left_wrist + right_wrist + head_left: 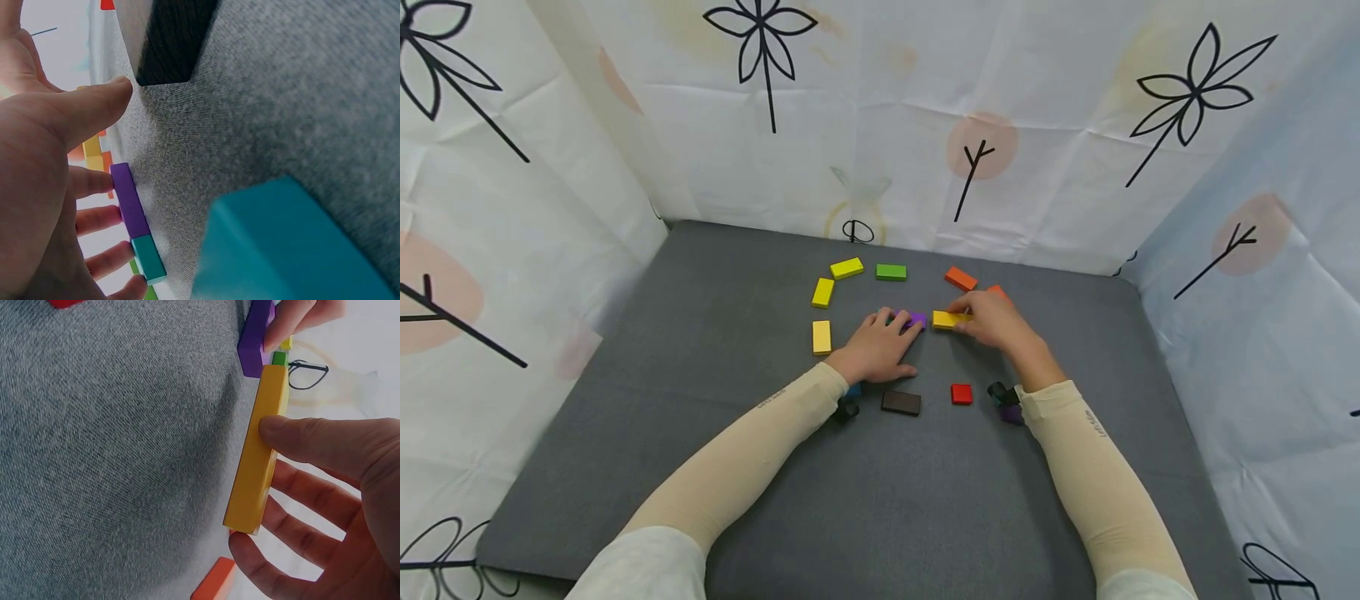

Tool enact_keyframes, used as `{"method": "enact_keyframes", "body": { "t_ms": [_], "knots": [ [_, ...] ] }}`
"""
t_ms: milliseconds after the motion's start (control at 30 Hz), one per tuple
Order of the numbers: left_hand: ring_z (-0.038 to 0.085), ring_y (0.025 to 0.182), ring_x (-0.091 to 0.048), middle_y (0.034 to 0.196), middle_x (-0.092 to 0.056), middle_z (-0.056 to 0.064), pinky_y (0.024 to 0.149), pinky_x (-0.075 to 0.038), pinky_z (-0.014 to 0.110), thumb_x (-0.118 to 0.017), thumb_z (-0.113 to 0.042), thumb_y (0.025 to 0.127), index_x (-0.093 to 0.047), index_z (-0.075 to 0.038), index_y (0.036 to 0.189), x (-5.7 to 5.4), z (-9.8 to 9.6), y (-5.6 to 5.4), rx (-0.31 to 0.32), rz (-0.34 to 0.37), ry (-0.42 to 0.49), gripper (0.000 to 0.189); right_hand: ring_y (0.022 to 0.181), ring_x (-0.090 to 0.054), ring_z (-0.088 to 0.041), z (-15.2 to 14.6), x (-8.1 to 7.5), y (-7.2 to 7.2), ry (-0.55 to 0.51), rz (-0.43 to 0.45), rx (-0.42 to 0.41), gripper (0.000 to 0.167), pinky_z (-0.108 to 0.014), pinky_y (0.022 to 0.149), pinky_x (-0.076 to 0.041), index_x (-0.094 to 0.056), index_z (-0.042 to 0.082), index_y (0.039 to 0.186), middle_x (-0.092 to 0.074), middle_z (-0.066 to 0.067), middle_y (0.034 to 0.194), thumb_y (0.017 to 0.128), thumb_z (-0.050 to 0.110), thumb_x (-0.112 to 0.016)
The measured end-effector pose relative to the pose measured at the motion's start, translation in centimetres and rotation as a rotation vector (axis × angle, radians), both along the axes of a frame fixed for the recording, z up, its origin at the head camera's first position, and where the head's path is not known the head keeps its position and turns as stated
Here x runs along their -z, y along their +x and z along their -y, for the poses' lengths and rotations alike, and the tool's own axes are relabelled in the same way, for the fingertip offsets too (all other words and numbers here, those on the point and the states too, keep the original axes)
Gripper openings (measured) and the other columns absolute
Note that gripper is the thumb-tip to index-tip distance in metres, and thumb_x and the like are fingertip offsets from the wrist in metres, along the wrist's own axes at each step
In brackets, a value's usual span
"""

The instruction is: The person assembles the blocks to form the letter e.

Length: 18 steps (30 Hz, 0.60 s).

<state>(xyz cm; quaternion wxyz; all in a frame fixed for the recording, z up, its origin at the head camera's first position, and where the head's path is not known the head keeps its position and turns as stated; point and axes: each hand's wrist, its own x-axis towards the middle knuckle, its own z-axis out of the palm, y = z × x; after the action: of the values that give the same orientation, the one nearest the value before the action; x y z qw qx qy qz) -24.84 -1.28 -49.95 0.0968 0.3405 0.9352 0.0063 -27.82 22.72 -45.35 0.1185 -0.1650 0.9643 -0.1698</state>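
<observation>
Fingers of the right hand (992, 322) pinch a yellow block (251, 469) just right of a purple block (917, 321); the left hand (876, 348), fingers spread, touches that and a teal block (148, 257) against its left end.

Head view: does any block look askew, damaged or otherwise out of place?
No visible block looks damaged. The farthest yellow block lies slanted beside the straighter green block, but the farther orange block slants too, so this seems hardly odd. The right hand pinches a golden-yellow block.
</observation>
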Motion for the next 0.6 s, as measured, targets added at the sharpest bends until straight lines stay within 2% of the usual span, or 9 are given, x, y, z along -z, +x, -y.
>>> {"method": "enact_keyframes", "body": {
  "t_ms": [600],
  "knots": [
    [0.04, 0.153, -0.031, 0.17, -0.033, 0.011, 0.124, -0.03, 0.057, -0.065, -0.063, 0.103, -0.035, -0.018, 0.172, 0.1, 0.0, 0.0, -0.003, -0.004, -0.002, 0.088, 0.116, -0.067, -0.038, 1.1, 1.1, -0.3, 0.027, 0.003, -0.027, 0.035, -0.054, 0.102, -0.053, -0.074, 0.002, 0.137, -0.073, -0.018, 0.131, 0.103, 0.009, -0.076]
  ]
}}
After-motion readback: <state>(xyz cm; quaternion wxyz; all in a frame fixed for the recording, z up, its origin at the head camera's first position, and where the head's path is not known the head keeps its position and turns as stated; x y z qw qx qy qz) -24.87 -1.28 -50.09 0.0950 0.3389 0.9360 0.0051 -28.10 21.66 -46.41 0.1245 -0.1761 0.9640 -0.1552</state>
